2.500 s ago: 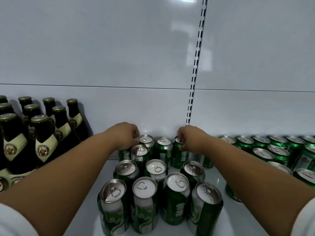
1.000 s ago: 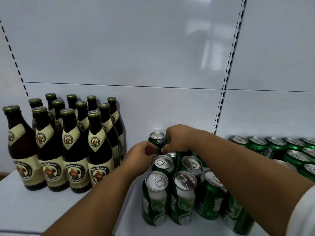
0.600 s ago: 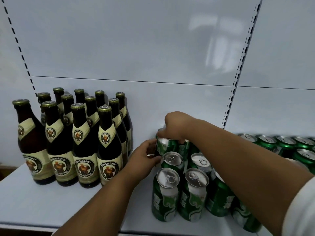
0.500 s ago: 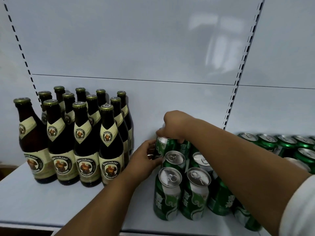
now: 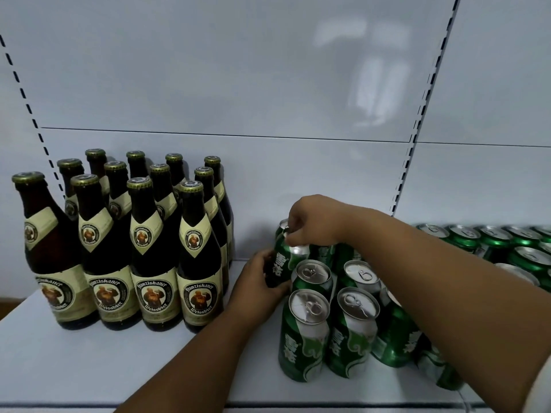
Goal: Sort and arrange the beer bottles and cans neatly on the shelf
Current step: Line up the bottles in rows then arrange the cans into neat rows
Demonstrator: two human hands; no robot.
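A block of green beer cans (image 5: 331, 329) stands in rows on the white shelf (image 5: 89, 362), right of centre. At the block's back left, one green can (image 5: 281, 260) is tilted. My right hand (image 5: 310, 223) grips its top from above. My left hand (image 5: 259, 283) holds its lower side from the left. Several dark brown beer bottles (image 5: 131, 242) with cream labels stand upright in rows at the left.
More green cans (image 5: 495, 242) are packed along the back right, behind my right forearm. The white back panel has slotted uprights (image 5: 417, 126). Bare shelf lies between the bottles and the cans and along the front edge (image 5: 328, 406).
The view has swung left, bringing the bottles into sight. Both hands came together at the back left can, and it now leans over between them.
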